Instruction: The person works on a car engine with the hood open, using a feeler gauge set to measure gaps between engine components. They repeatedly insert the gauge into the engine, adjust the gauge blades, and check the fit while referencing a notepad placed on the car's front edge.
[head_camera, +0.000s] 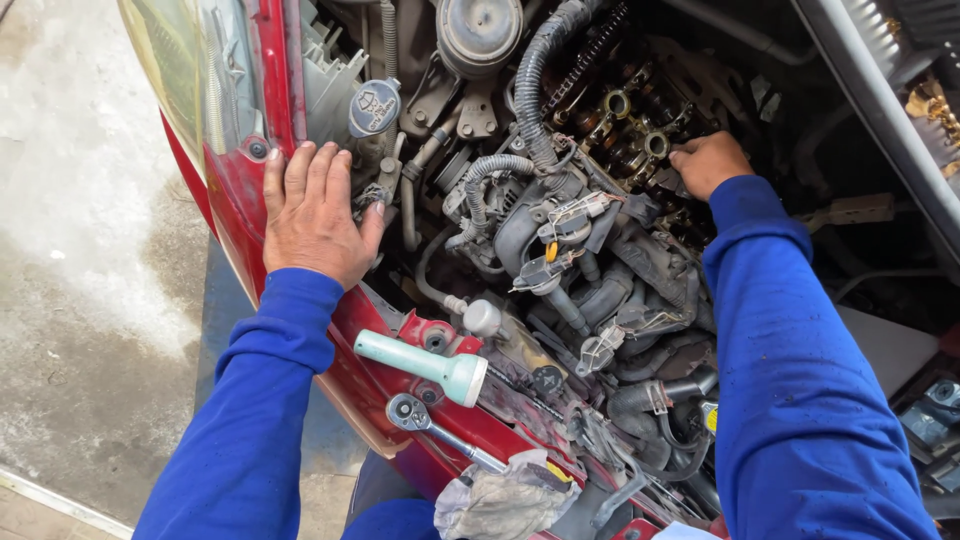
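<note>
At the red fender edge (240, 200), your left hand (312, 212) lies flat, fingers spread, gripping nothing; your right hand (708, 162) reaches, curled, into the exposed engine head (630, 135), grasp hidden

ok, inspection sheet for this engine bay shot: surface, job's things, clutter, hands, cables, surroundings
Surface: red front panel of the car, grimy, tools lying on it.
Job's things: open engine top, cam parts exposed.
Clutter: pale green handled tool, ratchet, dirty rag.
Hands: left hand flat on the red edge, empty; right hand reaching into the engine top, grip hidden.
Cables: corrugated hoses and wiring connectors across the bay.
Surroundings: stained concrete floor.
</note>
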